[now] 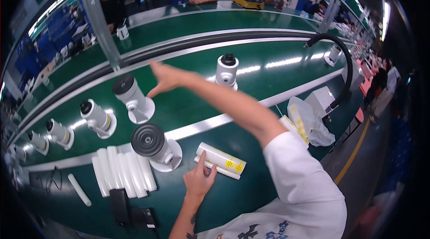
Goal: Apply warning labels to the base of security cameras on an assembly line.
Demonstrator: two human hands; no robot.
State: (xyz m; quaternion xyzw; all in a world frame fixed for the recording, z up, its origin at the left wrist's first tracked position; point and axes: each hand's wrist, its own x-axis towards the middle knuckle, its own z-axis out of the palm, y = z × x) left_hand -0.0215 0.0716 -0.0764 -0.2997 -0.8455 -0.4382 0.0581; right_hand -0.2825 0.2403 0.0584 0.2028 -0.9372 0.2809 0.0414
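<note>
Reach check: your right hand (166,79) is stretched out, fingers spread and empty, just beside the white bullet-shaped security camera (132,97) on the green worktop (268,78). Left hand (198,180) pins the white rolled packet (220,160), fingers loosely spread; keep it flat.

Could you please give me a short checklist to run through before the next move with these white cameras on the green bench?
1. Left hand steadies the white wrapped roll with yellow stickers: ok, fingers rest on it.
2. Right hand free: ok, open, holding nothing.
3. Nearest white bullet-shaped camera with black ribbed front stands on its base: ok.
4. White camera on the belt within reach of the right hand: ok, close beside it.
5. Stack of white foam sleeves at hand: ok.
6. Camera mounts tightened: cannot tell.
</note>
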